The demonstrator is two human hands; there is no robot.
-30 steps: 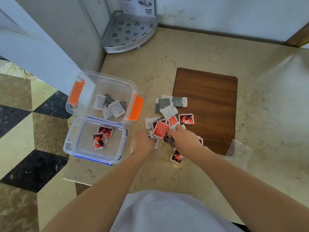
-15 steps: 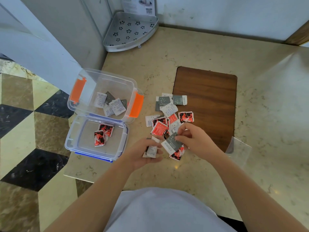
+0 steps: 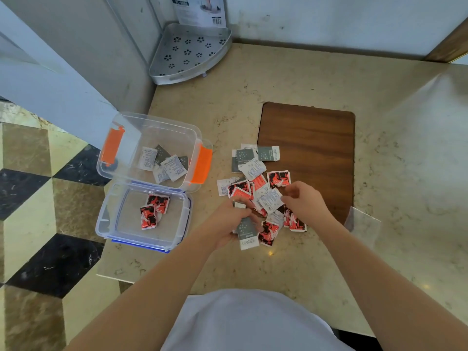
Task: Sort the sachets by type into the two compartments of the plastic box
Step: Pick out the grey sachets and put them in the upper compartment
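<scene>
- Marble tabletop (image 3: 291, 79), corner spot, wall behind; checkered floor at L; wood board (image 3: 307, 148) lying flat R of centre.
- Plastic box (image 3: 195, 138) at L tabletop edge, opened in 2 halves: far compartment (image 3: 121, 171) w/ orange clips, holding grey/white sachets (image 3: 167, 164); near compartment (image 3: 101, 224) holding red sachets (image 3: 153, 210), 2 seen.
- Unsorted pile (image 3: 255, 183) betw. box and board, partly overlapping board's L edge; mixed red + grey/white, still many, so task judged under halfway.
- Left hand (image 3: 228, 221): fingers curled on grey sachet (image 3: 247, 231), its long axis running roughly toward/away from body, white end nearest body; a 2nd small sachet seems tucked at fingertips, not certain.
- Right hand (image 3: 302, 201): fingers pinching white sachet (image 3: 271, 200) at its R edge, over the pile.
- Key relation: both held sachets are grey/white type; their compartment lies to L and farther from body. L hand nearer box, R hand well apart from it.
- Next, prob.: drop via L hand into far compartment; passing over near (red) one risks a mis-drop.
- Metal corner shelf (image 3: 187, 51) at back, unused.
</scene>
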